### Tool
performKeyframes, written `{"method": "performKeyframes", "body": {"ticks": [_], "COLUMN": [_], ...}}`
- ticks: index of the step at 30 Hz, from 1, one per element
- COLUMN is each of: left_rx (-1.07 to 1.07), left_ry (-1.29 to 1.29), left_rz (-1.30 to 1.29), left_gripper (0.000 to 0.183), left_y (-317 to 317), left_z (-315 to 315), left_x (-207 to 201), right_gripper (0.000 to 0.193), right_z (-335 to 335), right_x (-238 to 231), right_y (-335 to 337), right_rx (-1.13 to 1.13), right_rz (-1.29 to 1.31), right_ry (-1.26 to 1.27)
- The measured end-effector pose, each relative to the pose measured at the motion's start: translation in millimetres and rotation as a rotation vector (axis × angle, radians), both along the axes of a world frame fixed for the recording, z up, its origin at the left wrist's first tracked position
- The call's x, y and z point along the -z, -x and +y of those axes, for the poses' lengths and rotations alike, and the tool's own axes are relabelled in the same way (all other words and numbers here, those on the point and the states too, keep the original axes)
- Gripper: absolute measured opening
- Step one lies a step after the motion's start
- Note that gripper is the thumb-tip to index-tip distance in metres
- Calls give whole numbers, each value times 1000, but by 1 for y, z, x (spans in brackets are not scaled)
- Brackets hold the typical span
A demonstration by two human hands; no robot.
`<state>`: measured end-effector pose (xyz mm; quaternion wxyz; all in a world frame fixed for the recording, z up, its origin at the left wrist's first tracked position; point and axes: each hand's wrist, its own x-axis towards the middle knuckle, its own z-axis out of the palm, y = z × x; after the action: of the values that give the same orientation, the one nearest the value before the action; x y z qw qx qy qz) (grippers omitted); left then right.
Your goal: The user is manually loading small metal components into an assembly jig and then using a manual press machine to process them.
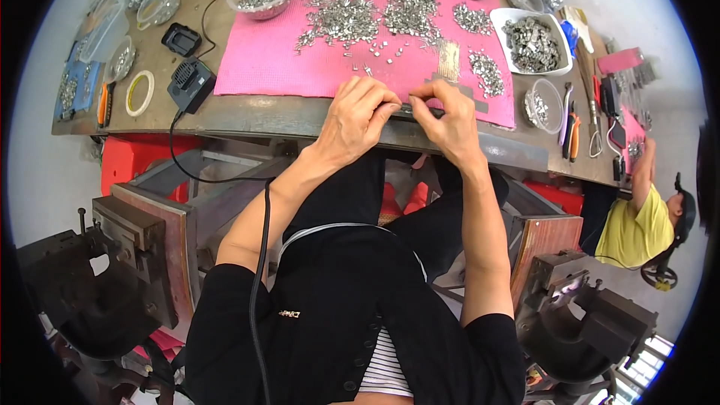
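My left hand (355,118) and my right hand (448,121) are close together over the near edge of the bench, each closed in a pinch of thumb and forefinger. Whatever sits between the fingertips is too small to make out. Just beyond them lies a pink mat (262,60) with piles of small silvery metal parts (341,16), and a second heap (412,15) to its right. A few loose pieces are scattered toward my hands. By my right hand lies a flat grey metal strip (474,105).
A white tray (564,67) of metal parts and a round clear tub (559,105) stand at right, beside orange-handled pliers (574,135). A black charger box (191,84) and tape roll (139,94) lie left. Vises flank me below. A person in yellow (637,229) works at far right.
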<state>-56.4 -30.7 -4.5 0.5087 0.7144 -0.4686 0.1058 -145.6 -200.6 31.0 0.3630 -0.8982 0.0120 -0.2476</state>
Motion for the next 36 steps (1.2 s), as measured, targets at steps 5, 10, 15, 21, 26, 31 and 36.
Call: {"method": "performKeyframes", "body": {"ticks": [5,10,15,21,26,31,36], "left_rx": [-42,-91,-94,-102,-92,-98,-71], "left_ry": [-7,-15,15,44,33,22,10], "left_rz": [-89,-203,-255,-201,-170,-139,-161], "left_gripper": [8,11,13,12,11,11,12], "left_y": [3,5,4,4,6,7,8], "left_z": [-4,-4,-4,-6,-6,-5,-2], "left_x": [4,8,9,15,13,14,15], "right_gripper": [14,17,18,19,20,21,22], "right_z": [10,14,15,15,14,14,14], "right_x": [13,22,26,27,26,26,23], "right_y": [12,12,11,12,12,12,14], "right_rx": [6,37,62,56,49,37,6], "right_rz": [-134,-185,-207,-195,-187,-198,-218], "right_ry": [113,205,195,171,178,212,327]}}
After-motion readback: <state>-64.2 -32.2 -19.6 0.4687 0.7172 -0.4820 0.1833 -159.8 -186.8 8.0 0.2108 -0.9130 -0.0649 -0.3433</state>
